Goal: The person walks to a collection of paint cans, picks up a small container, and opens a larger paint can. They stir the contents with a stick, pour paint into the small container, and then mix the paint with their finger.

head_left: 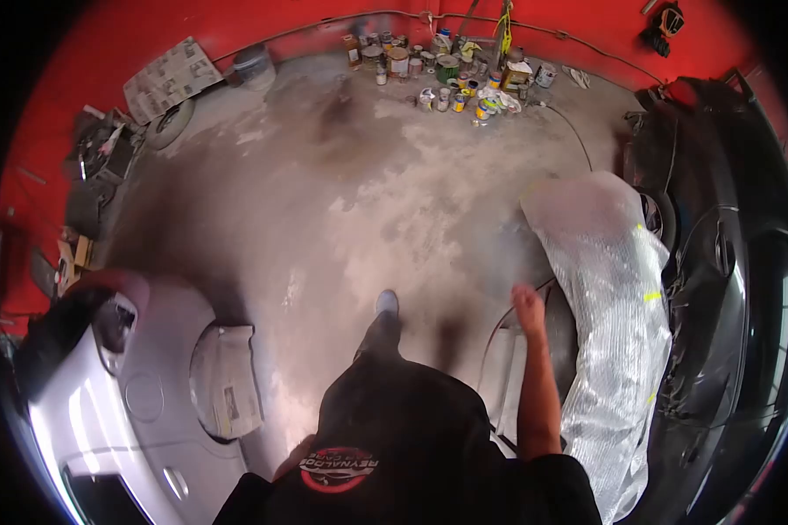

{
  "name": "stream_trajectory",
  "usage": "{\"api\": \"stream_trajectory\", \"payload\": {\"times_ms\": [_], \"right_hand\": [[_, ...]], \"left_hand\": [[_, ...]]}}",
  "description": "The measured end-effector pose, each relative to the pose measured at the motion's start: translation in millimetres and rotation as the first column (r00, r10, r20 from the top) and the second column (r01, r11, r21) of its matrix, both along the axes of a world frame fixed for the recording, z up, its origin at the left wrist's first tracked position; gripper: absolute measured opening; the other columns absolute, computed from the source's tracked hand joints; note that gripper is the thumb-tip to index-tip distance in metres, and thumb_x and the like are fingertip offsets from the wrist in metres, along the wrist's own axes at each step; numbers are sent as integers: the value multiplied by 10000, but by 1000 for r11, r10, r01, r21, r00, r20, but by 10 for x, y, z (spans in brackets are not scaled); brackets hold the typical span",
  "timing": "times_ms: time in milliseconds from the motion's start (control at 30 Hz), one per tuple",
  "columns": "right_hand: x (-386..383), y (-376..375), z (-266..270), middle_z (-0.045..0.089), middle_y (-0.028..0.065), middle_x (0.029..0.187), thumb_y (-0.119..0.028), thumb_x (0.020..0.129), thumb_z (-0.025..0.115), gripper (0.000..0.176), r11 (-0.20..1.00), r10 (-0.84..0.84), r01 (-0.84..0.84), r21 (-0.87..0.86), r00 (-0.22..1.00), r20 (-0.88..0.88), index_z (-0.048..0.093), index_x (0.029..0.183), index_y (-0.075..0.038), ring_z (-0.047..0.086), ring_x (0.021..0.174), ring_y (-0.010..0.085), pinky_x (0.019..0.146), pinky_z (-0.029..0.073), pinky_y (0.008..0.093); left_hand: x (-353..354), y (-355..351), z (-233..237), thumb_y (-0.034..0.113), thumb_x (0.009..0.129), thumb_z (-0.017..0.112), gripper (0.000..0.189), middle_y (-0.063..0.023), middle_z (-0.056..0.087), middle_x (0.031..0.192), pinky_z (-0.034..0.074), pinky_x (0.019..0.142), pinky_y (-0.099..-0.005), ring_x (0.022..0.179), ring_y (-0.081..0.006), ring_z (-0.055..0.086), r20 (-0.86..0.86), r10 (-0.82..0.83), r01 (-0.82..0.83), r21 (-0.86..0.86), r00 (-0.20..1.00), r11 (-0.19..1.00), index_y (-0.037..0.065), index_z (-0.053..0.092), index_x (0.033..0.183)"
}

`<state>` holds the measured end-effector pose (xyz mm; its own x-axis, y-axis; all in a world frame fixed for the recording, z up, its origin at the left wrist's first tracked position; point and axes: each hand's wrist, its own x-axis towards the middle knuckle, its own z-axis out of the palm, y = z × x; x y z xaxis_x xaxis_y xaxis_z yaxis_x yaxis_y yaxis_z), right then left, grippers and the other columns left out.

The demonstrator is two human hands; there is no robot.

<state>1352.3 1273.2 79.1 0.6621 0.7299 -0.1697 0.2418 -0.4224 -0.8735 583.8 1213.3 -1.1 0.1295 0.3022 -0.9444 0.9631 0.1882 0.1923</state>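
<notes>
My right hand (pixel 526 308) hangs in front of me on the right, its fingers curled closed, with nothing seen in it. It is nearest to a long piece under crinkled silvery sheeting (pixel 613 289) with yellow tape strips, and appears apart from it. Below the hand is a curved, pale paper-like panel (pixel 505 363) with a dark edge. Only a bit of my left arm (pixel 296 457) shows beside my dark shirt; the left hand is hidden. One shoe (pixel 388 303) is forward on the concrete floor (pixel 324 227).
A silver car (pixel 171 376) with paper over its wheel opening (pixel 228 381) stands on the left. A dark car (pixel 731 262) lines the right. Several paint cans (pixel 398 63) sit along the red wall (pixel 315 16). A tire (pixel 170 124) and a hose (pixel 578 136) lie on the floor.
</notes>
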Motion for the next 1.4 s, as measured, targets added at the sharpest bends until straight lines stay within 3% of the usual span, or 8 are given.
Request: {"api": "stream_trajectory", "payload": {"times_ms": [167, 300, 400, 700, 733, 833, 1067, 1400], "right_hand": [[-596, -1171, -1674, 782, 172, 1218, -282, 1051, 583, 364, 664, 573, -465, -586, 820, -1, 778, 1289, -87, 742, 1087, 302, 966, 578, 464], [-844, -860, -1181, 767, 170, 1263, -358, 1065, 563, 432, 582, 253, -426, -692, 904, -344, 742, 1338, -75, 734, 1114, 300, 971, 574, 464], [-537, -321, -1157, 755, 168, 1296, -415, 1075, 548, 490, 607, 141, -380, -698, 916, -376, 715, 1375, -65, 728, 1133, 298, 974, 572, 464], [1447, 2159, -1391, 719, 164, 1395, -584, 1105, 504, 679, 801, 17, -278, -530, 896, -445, 634, 1486, -38, 710, 1193, 293, 985, 565, 463], [1775, 2588, -1305, 715, 163, 1406, -603, 1108, 499, 701, 877, -119, -157, -453, 844, -523, 625, 1498, -34, 708, 1199, 292, 987, 564, 463], [3072, 3993, -839, 703, 161, 1440, -660, 1118, 484, 768, 964, -261, 152, -218, 702, -663, 598, 1535, -25, 702, 1219, 290, 990, 561, 463], [5546, 6165, 76, 789, 136, 1257, -510, 1108, 596, 545, 984, -17, -26, -176, 970, -242, 716, 1405, -69, 761, 1094, 264, 942, 578, 425], [7078, 5008, -1272, 783, 180, 1143, -355, 1078, 580, 358, 615, 496, -441, -654, 861, -114, 756, 1278, -115, 746, 1043, 372, 910, 579, 481]], "left_hand": [[946, 2805, -450, 302, 1039, 568, 291, -146, 793, 1105, 623, 916, -466, 1095, -324, 747, 33, -579, 332, 793, 815, 511, 111, 788, 1037], [2038, 5446, -82, 186, 1088, 477, 325, -112, 790, 953, 598, 865, -378, 918, -235, 758, 725, 280, -634, 271, 629, 724, 49, 762, 1163], [2804, 6713, 515, 213, 1075, 503, 311, -86, 777, 926, 591, 852, -354, 894, -219, 744, 663, 95, -520, 481, 742, 706, 47, 755, 1151], [3777, 7388, -291, 256, 1128, 550, 315, -137, 818, 1000, 648, 797, -392, 851, -239, 811, 208, -408, 232, 563, 889, 793, 19, 699, 1272], [4093, 7078, -78, 343, 1124, 505, 396, -140, 817, 1045, 642, 814, -455, 810, -291, 792, 352, 200, -300, 257, 914, 919, 52, 773, 1136], [4707, 6700, -230, 385, 1104, 527, 435, -206, 823, 1045, 640, 845, -491, 862, -341, 802, 301, -429, 390, 184, 852, 902, 41, 791, 1139], [6322, 7050, -510, 410, 1056, 545, 423, -210, 810, 1088, 610, 932, -541, 1002, -418, 773, 158, -173, 180, -30, 972, 983, 98, 814, 1149], [9961, 10633, -510, 345, 1025, 605, 300, -157, 796, 1007, 602, 871, -510, 961, -360, 766, 25, -647, 446, 705, 762, 552, 159, 825, 943]]}}
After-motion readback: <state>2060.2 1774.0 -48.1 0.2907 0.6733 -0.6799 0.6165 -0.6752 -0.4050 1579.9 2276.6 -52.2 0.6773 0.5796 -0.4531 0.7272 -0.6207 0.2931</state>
